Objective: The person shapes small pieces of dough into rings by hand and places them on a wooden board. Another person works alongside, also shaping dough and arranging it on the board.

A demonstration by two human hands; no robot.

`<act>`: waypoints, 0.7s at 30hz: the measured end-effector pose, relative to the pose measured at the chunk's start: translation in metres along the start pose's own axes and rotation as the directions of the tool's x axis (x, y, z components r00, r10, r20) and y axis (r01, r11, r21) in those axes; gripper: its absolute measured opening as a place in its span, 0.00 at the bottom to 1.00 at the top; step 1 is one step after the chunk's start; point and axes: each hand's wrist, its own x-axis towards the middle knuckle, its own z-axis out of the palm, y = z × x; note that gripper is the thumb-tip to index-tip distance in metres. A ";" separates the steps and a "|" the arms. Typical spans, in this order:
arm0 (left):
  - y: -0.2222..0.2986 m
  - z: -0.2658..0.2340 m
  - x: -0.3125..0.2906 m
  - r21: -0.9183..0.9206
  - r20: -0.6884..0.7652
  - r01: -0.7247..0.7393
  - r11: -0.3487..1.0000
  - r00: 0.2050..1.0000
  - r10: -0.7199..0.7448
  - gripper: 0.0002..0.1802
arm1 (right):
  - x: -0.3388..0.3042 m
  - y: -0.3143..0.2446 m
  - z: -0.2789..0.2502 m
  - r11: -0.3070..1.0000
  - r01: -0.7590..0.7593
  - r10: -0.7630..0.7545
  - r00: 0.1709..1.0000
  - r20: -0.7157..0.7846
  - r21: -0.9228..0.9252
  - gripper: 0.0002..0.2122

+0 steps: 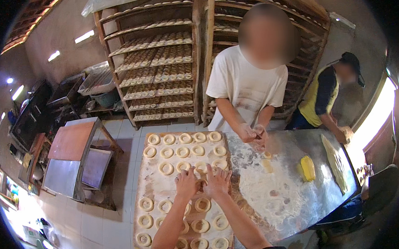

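Pale dough rings [183,151] lie in rows on a floured wooden board [166,187] in front of me. My left hand [185,183] is over the middle of the board, palm down, with its fingers apart and pointing away from me. Close beside it on the right, my right hand [217,182] is also palm down with its fingers spread. Between the two hands a shaded dough ring [201,185] partly shows, close to both thumbs; whether they touch it I cannot tell. My forearms cover some of the nearer rings.
Right of the board is a floured metal table [283,196] with a yellow lump [307,168] and a long dough strip [334,163]. Across it stands a person in white [247,87], hands together; another person [320,97] bends at right. Racks [162,77] of trays stand behind.
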 end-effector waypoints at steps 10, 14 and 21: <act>0.050 0.014 -0.035 -0.021 -0.189 0.071 0.997 0.979 -0.073 0.42 | -0.029 0.215 -0.035 0.891 -0.251 0.302 0.950 -0.082 0.378 0.17; 0.099 0.042 -0.040 -0.193 -0.218 -0.007 0.981 0.975 -0.036 0.33 | -0.005 0.296 -0.030 0.957 -0.242 0.281 0.906 -0.316 0.159 0.14; 0.216 0.088 -0.046 -0.446 -0.080 -0.139 0.884 0.990 0.115 0.21 | -0.020 0.304 -0.072 0.744 -0.032 0.019 0.999 0.027 0.667 0.19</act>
